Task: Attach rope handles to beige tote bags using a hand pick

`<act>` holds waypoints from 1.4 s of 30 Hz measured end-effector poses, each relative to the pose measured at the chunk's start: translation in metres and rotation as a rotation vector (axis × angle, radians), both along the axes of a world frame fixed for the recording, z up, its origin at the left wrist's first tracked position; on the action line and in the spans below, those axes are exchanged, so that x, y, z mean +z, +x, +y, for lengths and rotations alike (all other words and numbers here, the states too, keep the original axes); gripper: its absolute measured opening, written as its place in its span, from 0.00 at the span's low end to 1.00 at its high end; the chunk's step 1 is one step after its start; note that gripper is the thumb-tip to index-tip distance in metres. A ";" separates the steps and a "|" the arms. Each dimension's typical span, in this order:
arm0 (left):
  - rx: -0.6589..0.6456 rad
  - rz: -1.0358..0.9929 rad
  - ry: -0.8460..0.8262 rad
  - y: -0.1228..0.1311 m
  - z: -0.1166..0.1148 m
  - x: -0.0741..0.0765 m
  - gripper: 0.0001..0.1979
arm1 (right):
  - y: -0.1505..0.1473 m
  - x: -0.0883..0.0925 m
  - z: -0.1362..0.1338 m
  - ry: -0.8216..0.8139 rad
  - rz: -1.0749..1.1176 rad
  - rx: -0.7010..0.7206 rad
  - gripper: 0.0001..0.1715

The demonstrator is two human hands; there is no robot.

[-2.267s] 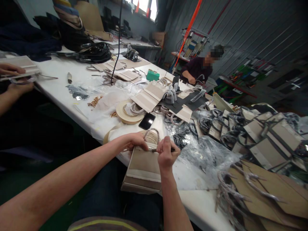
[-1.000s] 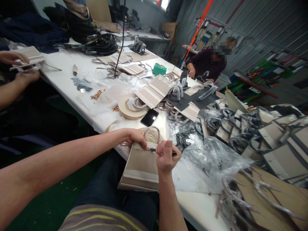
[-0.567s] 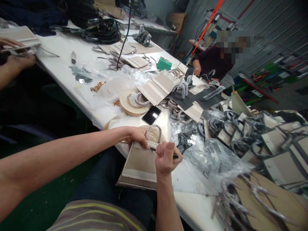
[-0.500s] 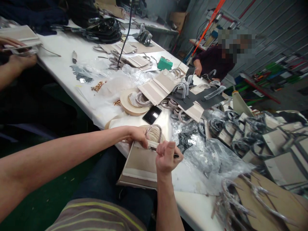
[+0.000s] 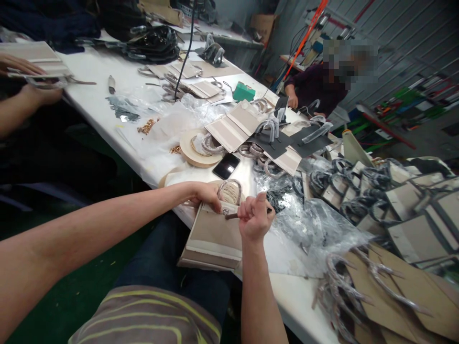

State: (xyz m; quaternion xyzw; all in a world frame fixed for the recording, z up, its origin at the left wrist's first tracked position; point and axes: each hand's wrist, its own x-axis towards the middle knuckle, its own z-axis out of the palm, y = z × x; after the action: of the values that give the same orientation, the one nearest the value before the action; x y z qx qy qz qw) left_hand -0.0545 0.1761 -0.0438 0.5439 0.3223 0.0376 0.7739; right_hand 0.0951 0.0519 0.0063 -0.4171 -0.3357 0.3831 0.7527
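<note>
Head cam: clamping thin brown piece point(image 5: 232, 216) in R hand point(image 5: 256, 217) grip, pinching panel point(image 5: 215, 234) w/ L hand point(image 5: 210, 196), poss. risking crease if over-tugging.

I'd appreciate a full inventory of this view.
bag panel: 1, beige, centre
handle: 1, brownish, panel's top edge
rod: 1, dark, over panel
phone: 1, black, beyond panel
tape roll: 1, tan, left of phone
fittings: 2 heaps, gold, left of roll
small box: 1, green, beyond roll
sheets: several, black, right of phone
handled panels: many, beige, heaped right
large panels: several, brown, near right
plastic bags: several, clear, right
pile: 1, black, upper left
worktable: 1, white, underneath
co-workers: 2, dark clothes, across and left
left hand: 1, bare, on panel
right hand: 1, bare, gripping rod
</note>
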 end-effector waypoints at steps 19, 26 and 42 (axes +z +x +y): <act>-0.065 0.009 0.001 -0.004 0.001 -0.003 0.24 | 0.016 0.008 0.023 -0.129 0.001 0.076 0.46; -0.093 0.091 -0.009 -0.003 0.004 -0.004 0.23 | -0.014 0.006 -0.016 0.155 -0.157 -0.151 0.42; 0.028 -0.193 0.100 -0.003 -0.002 0.001 0.32 | -0.007 0.012 0.010 -0.055 -0.040 -0.120 0.44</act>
State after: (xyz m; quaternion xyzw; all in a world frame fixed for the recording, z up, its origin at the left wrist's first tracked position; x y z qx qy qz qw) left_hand -0.0572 0.1743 -0.0426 0.5712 0.2514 0.1170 0.7726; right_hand 0.0880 0.0623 0.0187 -0.4645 -0.3145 0.3381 0.7557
